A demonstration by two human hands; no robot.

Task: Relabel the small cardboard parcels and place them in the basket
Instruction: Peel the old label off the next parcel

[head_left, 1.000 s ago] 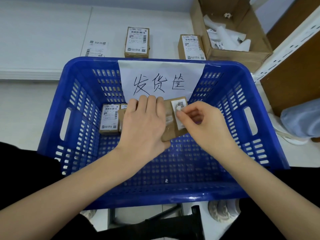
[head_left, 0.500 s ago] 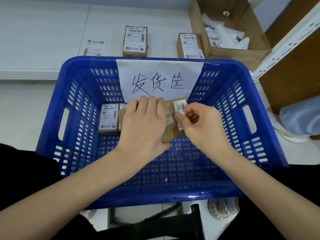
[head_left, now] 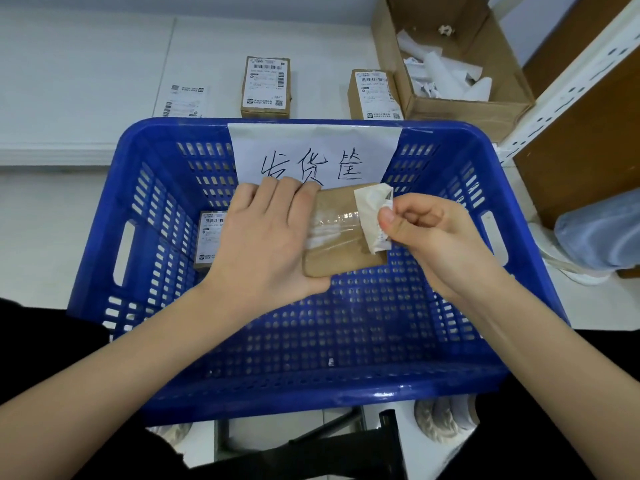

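Peeling an old label off, right over the blue basket (head_left: pixel 104 258). Left hand (head_left: pixel 266 244) wrapped round the near-left end of the small cardboard parcel (head_left: pixel 341 237), fingers curled over its far edge, thumb tucked under the near corner, holding it clear of the basket floor. Right hand (head_left: pixel 433 244) closed tight, thumb and forefinger pinching the crumpled white label (head_left: pixel 372 216), most of it lifted and folded back at the parcel's right end. Only the strip by the right edge looks to be still stuck, though hard to say exactly how much.

Best kept low and flat now: pulling back along the cardboard rather than straight up, so the paper comes away whole and not in shreds. Slow and even, especially across the glossy clear tape (head_left: pixel 332 226) between the two hands, where tearing looks likely. Left grip firm against the pull, no twisting, fingers well off the face meant for the fresh label.

One labelled parcel (head_left: pixel 209 237) already lying in the basket, just left of the left hand. Two more labelled parcels (head_left: pixel 266 86) waiting on the white table (head_left: pixel 86 81) beyond both hands, a loose label sheet (head_left: pixel 183 100) to their left. Beyond the right hand, an open cardboard box (head_left: pixel 467 109) full of paper scraps: probably the place for this peeled piece.
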